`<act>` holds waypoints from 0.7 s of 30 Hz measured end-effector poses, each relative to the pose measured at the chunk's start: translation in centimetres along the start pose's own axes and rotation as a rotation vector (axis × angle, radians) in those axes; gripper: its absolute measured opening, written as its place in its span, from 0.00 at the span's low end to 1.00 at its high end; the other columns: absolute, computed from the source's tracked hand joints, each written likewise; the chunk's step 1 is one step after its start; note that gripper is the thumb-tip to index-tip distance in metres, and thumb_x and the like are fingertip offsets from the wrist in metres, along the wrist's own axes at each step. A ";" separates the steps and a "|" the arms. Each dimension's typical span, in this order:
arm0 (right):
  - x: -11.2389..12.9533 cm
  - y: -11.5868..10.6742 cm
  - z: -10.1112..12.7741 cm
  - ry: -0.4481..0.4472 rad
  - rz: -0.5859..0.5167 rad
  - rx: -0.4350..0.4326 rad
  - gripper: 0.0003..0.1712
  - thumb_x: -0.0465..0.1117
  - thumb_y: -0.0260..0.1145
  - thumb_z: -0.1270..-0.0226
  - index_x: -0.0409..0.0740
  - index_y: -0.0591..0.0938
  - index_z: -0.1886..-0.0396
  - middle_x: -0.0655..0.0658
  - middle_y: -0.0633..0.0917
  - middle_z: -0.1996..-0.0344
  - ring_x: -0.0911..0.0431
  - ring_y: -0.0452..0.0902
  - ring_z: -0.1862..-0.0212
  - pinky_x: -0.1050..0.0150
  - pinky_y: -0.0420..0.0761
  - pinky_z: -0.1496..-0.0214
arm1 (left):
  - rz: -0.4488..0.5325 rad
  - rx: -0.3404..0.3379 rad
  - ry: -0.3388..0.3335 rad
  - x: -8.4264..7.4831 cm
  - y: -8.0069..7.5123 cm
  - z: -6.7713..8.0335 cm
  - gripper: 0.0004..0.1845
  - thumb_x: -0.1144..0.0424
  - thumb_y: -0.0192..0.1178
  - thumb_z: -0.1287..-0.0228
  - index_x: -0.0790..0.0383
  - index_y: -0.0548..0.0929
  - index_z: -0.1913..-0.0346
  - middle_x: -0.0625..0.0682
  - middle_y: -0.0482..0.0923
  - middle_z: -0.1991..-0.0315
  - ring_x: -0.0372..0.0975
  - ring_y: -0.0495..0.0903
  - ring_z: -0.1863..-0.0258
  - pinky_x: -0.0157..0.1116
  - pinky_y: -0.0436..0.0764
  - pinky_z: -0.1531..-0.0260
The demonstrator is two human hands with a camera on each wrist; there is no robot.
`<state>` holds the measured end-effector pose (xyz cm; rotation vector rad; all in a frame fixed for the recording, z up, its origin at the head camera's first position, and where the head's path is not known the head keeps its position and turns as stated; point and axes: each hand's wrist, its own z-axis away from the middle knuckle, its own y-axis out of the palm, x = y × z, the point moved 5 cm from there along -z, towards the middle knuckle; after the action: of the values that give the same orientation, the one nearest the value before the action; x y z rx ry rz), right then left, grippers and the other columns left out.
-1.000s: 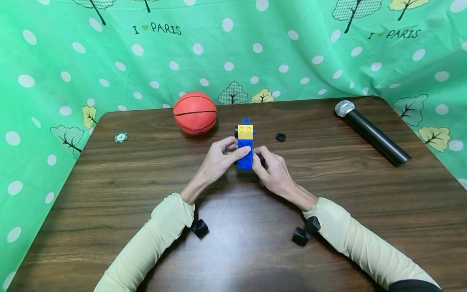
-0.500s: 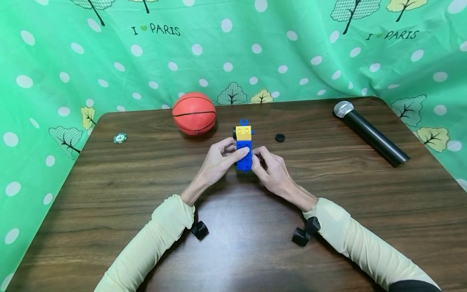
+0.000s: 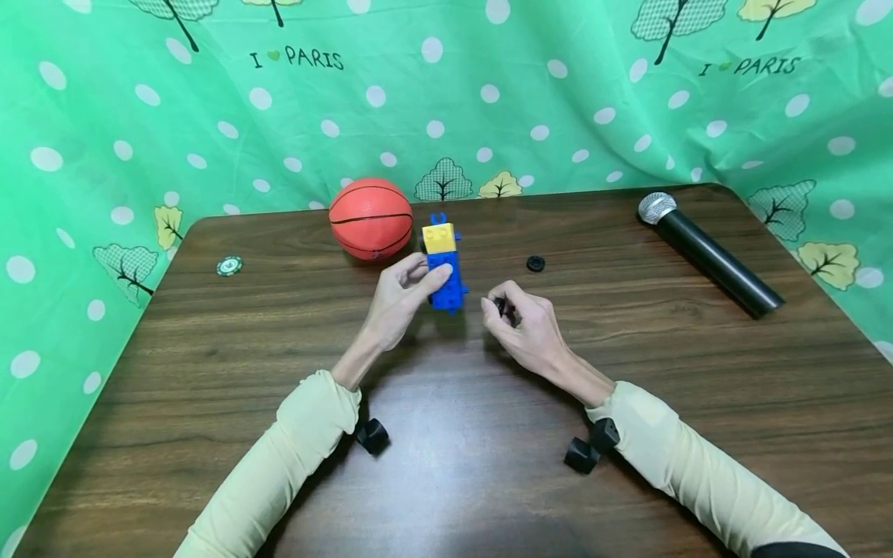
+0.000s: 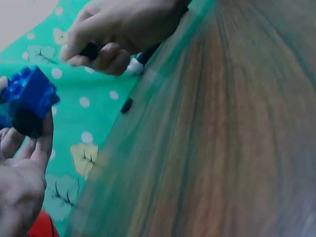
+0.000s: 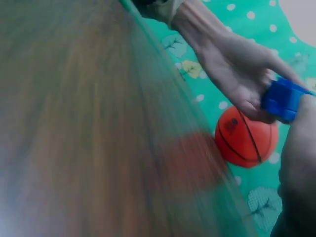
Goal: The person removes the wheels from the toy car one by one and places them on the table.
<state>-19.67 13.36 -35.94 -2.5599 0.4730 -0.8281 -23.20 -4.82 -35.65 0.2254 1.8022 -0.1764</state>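
Blue brick toy (image 3: 444,288) is held over the tabletop (image 3: 293,279), left grip (image 3: 399,301) pinching it thumb-to-fingers, right grip (image 3: 526,327) near it pinching a small black part (image 3: 500,305), toy's yellow block (image 3: 439,239) visible in head view only.

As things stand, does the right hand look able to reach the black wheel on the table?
Probably yes: nothing stands between the right hand and the black wheel, though that hand holds a small black piece.

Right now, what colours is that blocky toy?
The blocky toy is mainly blue and yellow, clearest in the head view.
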 end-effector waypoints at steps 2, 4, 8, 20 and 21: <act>0.1 0.1 -0.2 0.020 -0.029 0.023 0.03 0.34 0.59 0.28 0.38 0.78 0.62 0.48 0.77 0.76 0.60 0.72 0.74 0.69 0.71 0.73 | 0.030 0.032 -0.002 -0.2 0.2 -0.2 0.17 0.59 0.62 0.28 0.70 0.82 0.45 0.60 0.87 0.54 0.45 0.87 0.57 0.41 0.83 0.48; 0.0 0.2 -0.4 0.044 -0.042 0.037 0.05 0.33 0.57 0.25 0.36 0.78 0.60 0.47 0.77 0.73 0.58 0.71 0.72 0.68 0.71 0.70 | 0.028 0.078 -0.001 -0.5 0.5 -0.3 0.19 0.59 0.62 0.28 0.70 0.81 0.44 0.61 0.87 0.54 0.45 0.88 0.57 0.42 0.83 0.48; -0.6 -0.3 -0.4 0.105 -0.037 0.014 0.04 0.33 0.58 0.24 0.35 0.77 0.58 0.44 0.77 0.70 0.56 0.71 0.68 0.68 0.70 0.66 | 0.032 0.077 -0.006 -0.4 0.3 -0.4 0.17 0.60 0.63 0.29 0.71 0.81 0.47 0.61 0.87 0.56 0.46 0.88 0.59 0.42 0.84 0.49; -1.7 -0.6 -0.2 0.186 0.012 0.124 0.20 0.32 0.62 0.25 0.34 0.77 0.36 0.43 0.77 0.63 0.52 0.72 0.61 0.54 0.77 0.58 | 0.012 0.048 -0.028 0.1 -0.4 0.0 0.18 0.60 0.63 0.29 0.70 0.81 0.44 0.60 0.86 0.54 0.48 0.88 0.55 0.43 0.82 0.46; -1.7 -0.6 -0.2 0.181 0.020 0.129 0.21 0.32 0.62 0.25 0.34 0.77 0.35 0.42 0.77 0.63 0.52 0.72 0.60 0.54 0.77 0.58 | 0.015 0.045 -0.030 0.1 -0.4 0.0 0.18 0.60 0.63 0.29 0.70 0.81 0.44 0.61 0.86 0.54 0.48 0.88 0.55 0.43 0.83 0.46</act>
<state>-20.97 14.58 -36.31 -2.3706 0.4821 -1.0534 -23.35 -5.18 -35.77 0.2670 1.7671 -0.2084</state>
